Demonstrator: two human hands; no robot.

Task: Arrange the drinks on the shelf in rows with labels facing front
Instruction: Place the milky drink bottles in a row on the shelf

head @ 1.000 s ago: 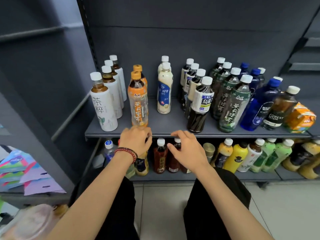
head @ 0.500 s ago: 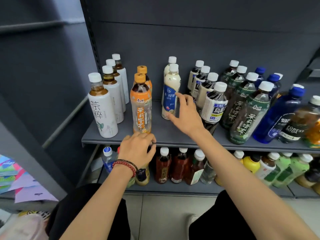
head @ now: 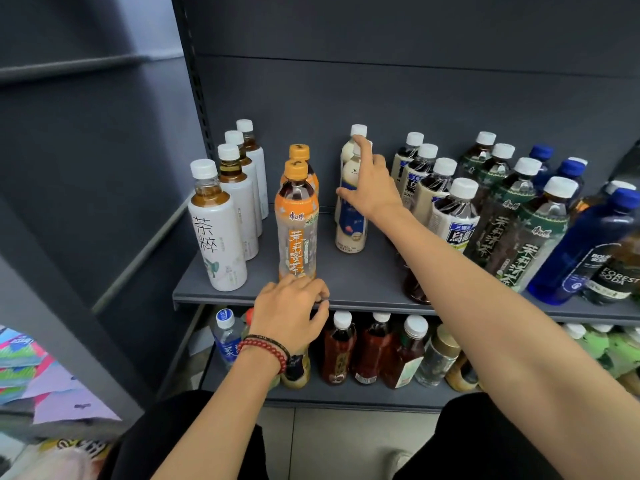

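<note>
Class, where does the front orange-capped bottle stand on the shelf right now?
The front orange-capped bottle stands near the upper shelf front edge, left of centre, just behind the left hand.

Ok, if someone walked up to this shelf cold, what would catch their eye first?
Probably the right hand reaching across the upper shelf to the cream-coloured bottle with the blue label, fingers wrapped around its upper part. Next, the orange-capped tea bottle standing at the front edge, with the left hand and its red bead bracelet resting just below it. To the right stand dense rows of dark tea bottles.
</note>
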